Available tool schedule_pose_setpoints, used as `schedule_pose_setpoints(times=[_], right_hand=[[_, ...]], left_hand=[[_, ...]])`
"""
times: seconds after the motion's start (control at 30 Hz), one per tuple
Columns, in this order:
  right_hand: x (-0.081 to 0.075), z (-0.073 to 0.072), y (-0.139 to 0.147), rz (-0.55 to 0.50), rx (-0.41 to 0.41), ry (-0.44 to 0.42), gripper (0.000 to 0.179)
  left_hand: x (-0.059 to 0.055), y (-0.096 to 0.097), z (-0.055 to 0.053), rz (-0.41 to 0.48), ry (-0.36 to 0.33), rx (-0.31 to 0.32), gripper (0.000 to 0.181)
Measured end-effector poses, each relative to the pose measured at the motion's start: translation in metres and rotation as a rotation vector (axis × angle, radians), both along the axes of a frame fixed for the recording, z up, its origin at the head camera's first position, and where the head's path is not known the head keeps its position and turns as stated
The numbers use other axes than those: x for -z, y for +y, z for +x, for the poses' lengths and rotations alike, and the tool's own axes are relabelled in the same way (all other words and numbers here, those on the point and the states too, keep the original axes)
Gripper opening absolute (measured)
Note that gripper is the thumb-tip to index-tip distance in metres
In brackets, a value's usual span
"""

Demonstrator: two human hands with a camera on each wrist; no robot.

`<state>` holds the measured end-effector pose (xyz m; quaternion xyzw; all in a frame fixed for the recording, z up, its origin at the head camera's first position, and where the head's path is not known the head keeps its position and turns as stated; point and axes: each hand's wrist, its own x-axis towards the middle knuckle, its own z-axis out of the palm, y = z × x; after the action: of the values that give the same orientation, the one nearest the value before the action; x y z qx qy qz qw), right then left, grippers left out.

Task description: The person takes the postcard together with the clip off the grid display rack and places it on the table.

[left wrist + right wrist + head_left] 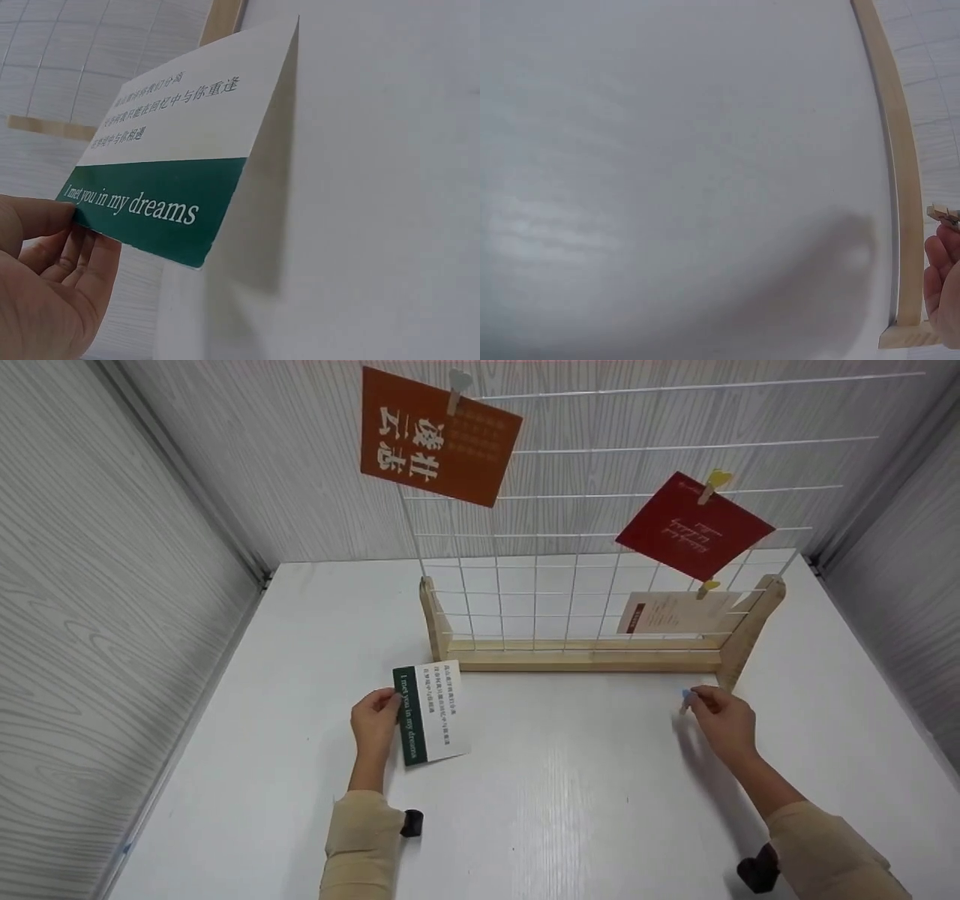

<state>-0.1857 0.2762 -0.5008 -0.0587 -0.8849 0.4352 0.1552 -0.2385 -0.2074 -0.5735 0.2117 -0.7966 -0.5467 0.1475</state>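
Between thumb and fingers my left hand (373, 721) pinches a green-and-white card (442, 716) by its green edge. The card reads "I meet you in my dreams" style lettering, and in the left wrist view the printed card (172, 135) is tilted above the table with its shadow beside it. My right hand (724, 724) pinches a small wooden clothespin (685, 701) with a blue top, in front of the rack's right foot. In the right wrist view only the tip of the clothespin (941, 214) and part of the right hand (946, 281) show at the edge.
A white wire grid rack (555, 585) stands on a wooden base (585, 661). Clothespins hold an orange card (439, 442), a red card (694, 529) and a cream card (675, 613) on it. The white table (555, 825) meets grey wood-grain walls (135, 585).
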Motion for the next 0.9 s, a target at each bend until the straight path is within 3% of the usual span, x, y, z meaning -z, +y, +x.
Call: schedule_pose_setpoints(times=[0.23,0.5,0.8,0.83,0.9], right_hand=[[0.004,0.004,0.019,0.064,0.024,-0.035,0.023],[0.004,0.009,0.037,0.004,-0.006,-0.216,0.036],[0.001,0.014,0.061,-0.05,0.035,-0.286,0.04],[0.008,0.012,0.069,-0.044,0.042,-0.292,0.042],[0.007,0.015,0.076,-0.047,0.034,-0.312,0.043]], left_hand=[[0.002,-0.019,0.002,0.023,-0.025,-0.006,0.012],[0.003,-0.036,-0.004,0.011,-0.098,-0.048,0.013],[-0.003,-0.047,-0.004,-0.003,-0.154,-0.073,0.015],[-0.004,-0.048,-0.004,0.002,-0.153,-0.075,0.016],[-0.007,-0.05,-0.005,0.006,-0.156,-0.073,0.018]])
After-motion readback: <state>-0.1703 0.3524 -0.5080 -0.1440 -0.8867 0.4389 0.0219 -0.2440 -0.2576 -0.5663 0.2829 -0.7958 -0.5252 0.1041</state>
